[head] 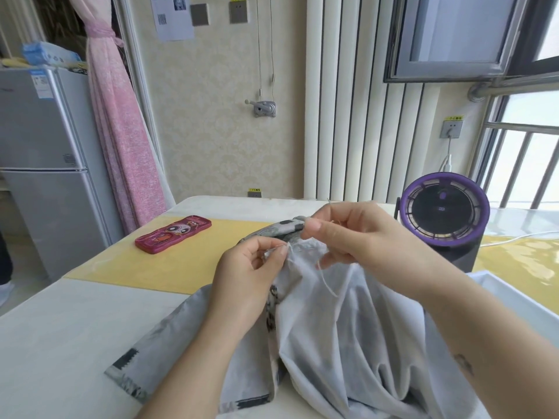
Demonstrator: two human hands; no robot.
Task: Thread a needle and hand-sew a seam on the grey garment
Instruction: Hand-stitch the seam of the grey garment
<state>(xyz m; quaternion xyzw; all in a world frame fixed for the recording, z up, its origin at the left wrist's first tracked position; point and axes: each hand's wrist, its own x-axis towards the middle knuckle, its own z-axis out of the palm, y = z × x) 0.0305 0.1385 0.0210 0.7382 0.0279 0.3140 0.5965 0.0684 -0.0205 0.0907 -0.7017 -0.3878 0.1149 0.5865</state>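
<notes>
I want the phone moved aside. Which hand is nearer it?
Left. The left hand is right of the phone; the right hand sits farther right, by the fan.

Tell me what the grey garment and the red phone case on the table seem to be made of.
Grey garment: thin woven cloth, likely cotton or a blend, matte; it drapes in soft folds. Red phone case: probably soft rubbery plastic, slightly glossy, with a moulded cartoon face.

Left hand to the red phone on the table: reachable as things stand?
Probably yes. The phone lies left of the left hand on the yellow mat, nothing between them. But that hand pinches the grey garment, so it must let go first.
</notes>
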